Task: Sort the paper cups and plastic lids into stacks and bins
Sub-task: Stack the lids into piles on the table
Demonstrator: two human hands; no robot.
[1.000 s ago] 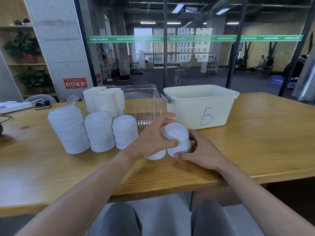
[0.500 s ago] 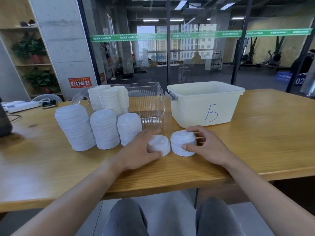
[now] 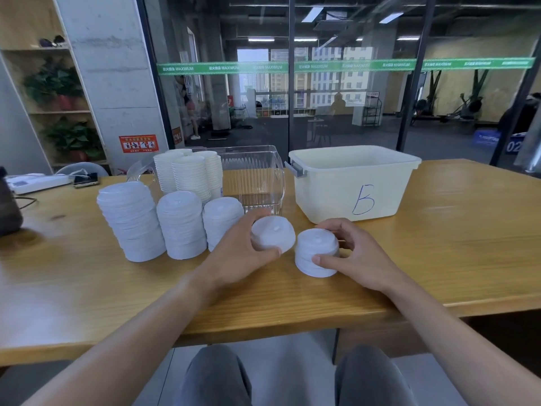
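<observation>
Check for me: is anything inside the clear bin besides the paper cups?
No: the clear bin holds only the paper cups at its left end.

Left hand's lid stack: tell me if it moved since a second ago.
Yes. The left hand carried its lid stack leftward, away from bin B, toward the standing lid stacks.

Office – glass partition (image 3: 345, 112), wooden desk (image 3: 439, 259), shelving with plants (image 3: 58, 92), gym beyond

Counter (image 3: 439, 259): wood, visible grain, smooth with a soft sheen. Lid stacks (image 3: 181, 224), frame centre-left: white plastic, matt. Cup stacks (image 3: 190, 177) behind them: white paper, matt. Clear bin (image 3: 254, 177): transparent ribbed plastic, glossy. Bin marked B (image 3: 351, 183), centre-right: cream plastic, smooth, semi-matt; grey plastic latch.
</observation>
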